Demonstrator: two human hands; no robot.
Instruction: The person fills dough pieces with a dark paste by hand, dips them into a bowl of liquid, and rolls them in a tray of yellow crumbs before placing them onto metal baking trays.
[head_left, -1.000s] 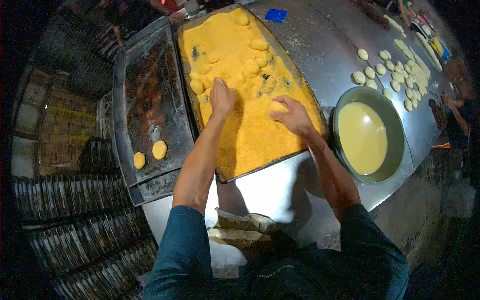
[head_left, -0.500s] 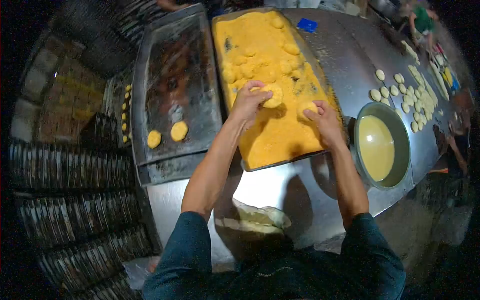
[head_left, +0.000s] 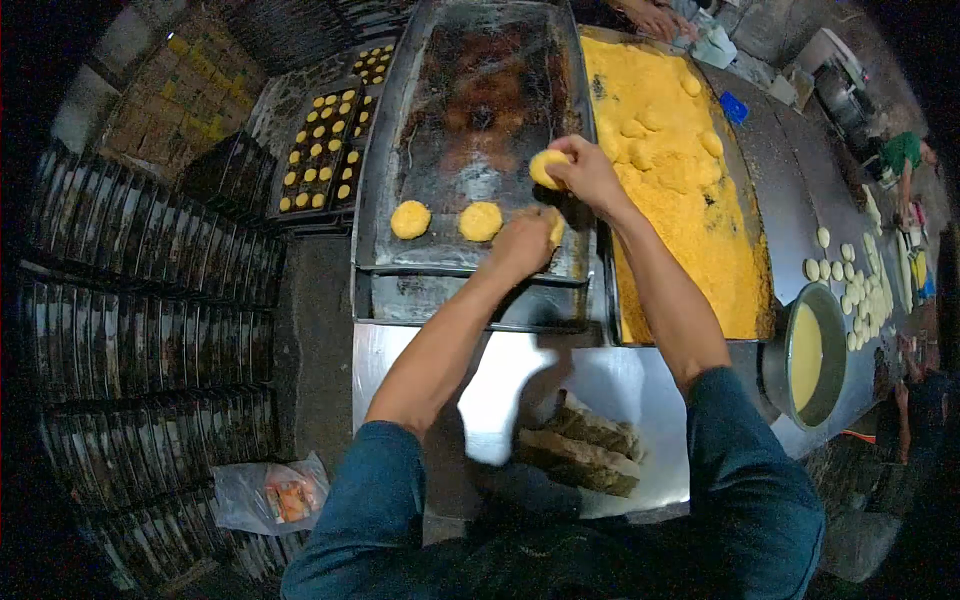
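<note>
My left hand (head_left: 525, 243) is low over the near end of a dark baking tray (head_left: 400, 130), its fingers closed on a crumb-coated dough round (head_left: 557, 228) that is partly hidden. Just above it, my right hand (head_left: 592, 178) pinches another yellow-coated dough round (head_left: 546, 168) over the tray's right side. Two coated rounds lie flat in the tray to the left: one at the far left (head_left: 410, 219) and one beside my left hand (head_left: 480, 221). Right of the tray stands a pan of yellow crumbs (head_left: 660, 215), with several lumps in it.
A bowl of pale yellow liquid (head_left: 805, 360) stands at the right, near plain dough pieces (head_left: 860, 295). Filled trays (head_left: 325, 150) sit at the back left, above stacked trays (head_left: 160, 340). Another person's hand (head_left: 655, 18) shows beyond the crumbs; a blue scraper (head_left: 733, 107) lies nearby.
Both hands have moved left from the crumb pan to the baking tray, each carrying a dough round. The view has swung left, showing more filled trays.
</note>
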